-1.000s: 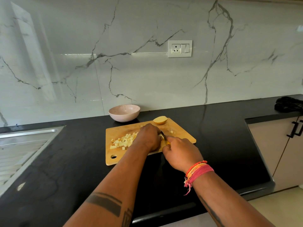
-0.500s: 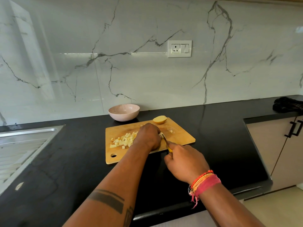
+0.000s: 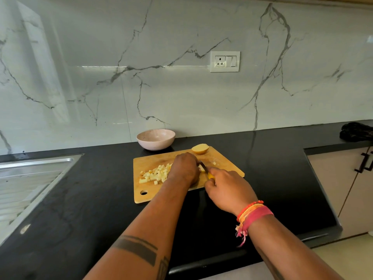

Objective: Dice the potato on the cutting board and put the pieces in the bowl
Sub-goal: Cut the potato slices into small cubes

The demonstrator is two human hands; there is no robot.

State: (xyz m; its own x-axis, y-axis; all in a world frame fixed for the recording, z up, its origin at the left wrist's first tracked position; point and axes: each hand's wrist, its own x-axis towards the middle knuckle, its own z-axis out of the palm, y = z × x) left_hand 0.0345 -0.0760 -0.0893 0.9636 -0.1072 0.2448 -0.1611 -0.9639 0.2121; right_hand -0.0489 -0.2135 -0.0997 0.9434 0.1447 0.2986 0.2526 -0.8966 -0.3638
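One potato half [image 3: 200, 148] sits uncut at the cutting board's [image 3: 149, 194] far edge; diced pieces [image 3: 155, 173] lie piled on its left side. Your left hand [image 3: 184, 168] pins the piece being cut, your right hand [image 3: 227, 189] grips the knife [image 3: 205, 170]. Nothing shows in the bowl [image 3: 155, 139], so dicing and transfer remain.

Black tabletop [image 3: 80, 199]; veined white marble wall [image 3: 161, 87] with socket plate [image 3: 225, 61]; steel sink [image 3: 24, 182] left; beige cabinet [image 3: 343, 188] right.

Dice [image 3: 155, 174] lying left on the board [image 3: 226, 161], a potato half [image 3: 200, 148] at its back, the bowl [image 3: 155, 139] sitting behind.
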